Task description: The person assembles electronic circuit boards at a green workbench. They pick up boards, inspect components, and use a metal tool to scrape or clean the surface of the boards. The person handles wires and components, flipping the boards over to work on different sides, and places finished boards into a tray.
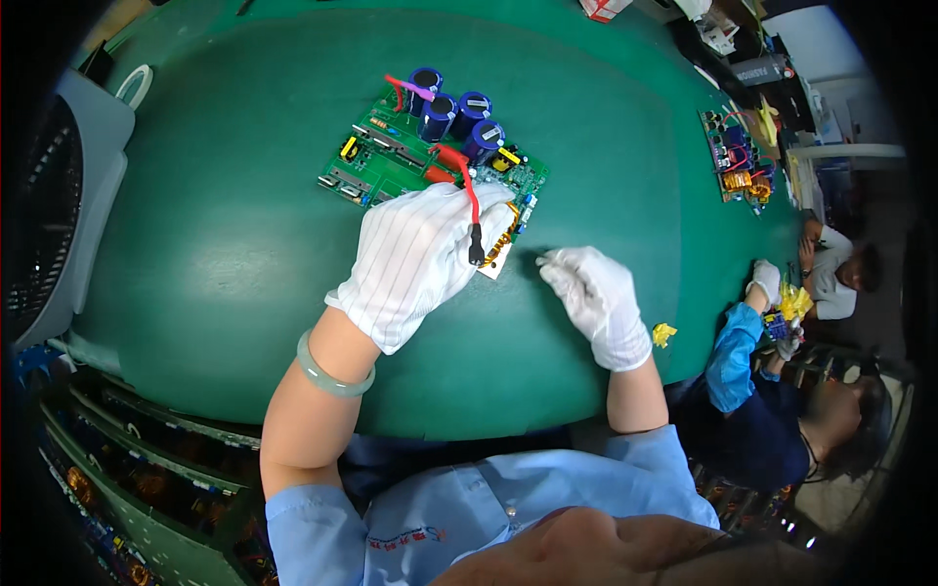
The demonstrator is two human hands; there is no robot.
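Note:
A green circuit board [391, 174] lies on the green table, with several tall blue capacitors [438, 117] at its far side. My left hand [425, 239], in a white striped glove, closes over the board's near edge, beside a copper-wound coil [504, 232]. A thick red wire [472, 190] with a black end arches over the fingers, and part of the board is hidden beneath them. To the right, apart from the board, my right hand [594, 298] hovers in a white glove. Its fingers are pressed together; whatever they hold, if anything, is too small to make out.
A grey fan [83, 195] stands at the left edge. A crumpled yellow scrap [663, 335] lies right of my right hand. Another populated circuit board [735, 161] sits at the far right. Two people are there, one with gloved hands [767, 280] at a small board.

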